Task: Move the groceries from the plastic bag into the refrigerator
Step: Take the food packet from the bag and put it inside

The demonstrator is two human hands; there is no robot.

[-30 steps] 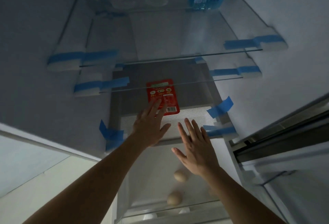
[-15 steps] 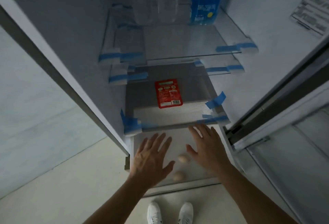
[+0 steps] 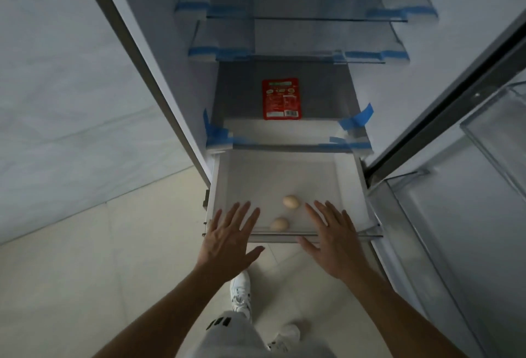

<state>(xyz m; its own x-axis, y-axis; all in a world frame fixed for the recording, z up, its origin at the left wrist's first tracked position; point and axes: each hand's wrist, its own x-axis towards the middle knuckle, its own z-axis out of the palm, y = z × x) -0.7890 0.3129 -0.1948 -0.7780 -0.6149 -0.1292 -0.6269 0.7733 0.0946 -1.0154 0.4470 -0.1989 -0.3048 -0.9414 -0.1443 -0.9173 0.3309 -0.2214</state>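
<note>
At drawer (image 3: 270, 175) front, hands (image 3: 227, 239) (image 3: 336, 239) spread, holding nothing

Well to the left of the left hand (image 3: 227, 239) stands a pale grey wall (image 3: 71, 87) of large panels, faintly veined, with thin seams slanting across it. Its foot meets the floor (image 3: 85, 286) in a long slanting line left of that hand. The floor spreads below the hand toward me in big cream tiles, smooth and matt. The light is dim and cool, bluish on the wall and a little warmer on the tiles.
</note>
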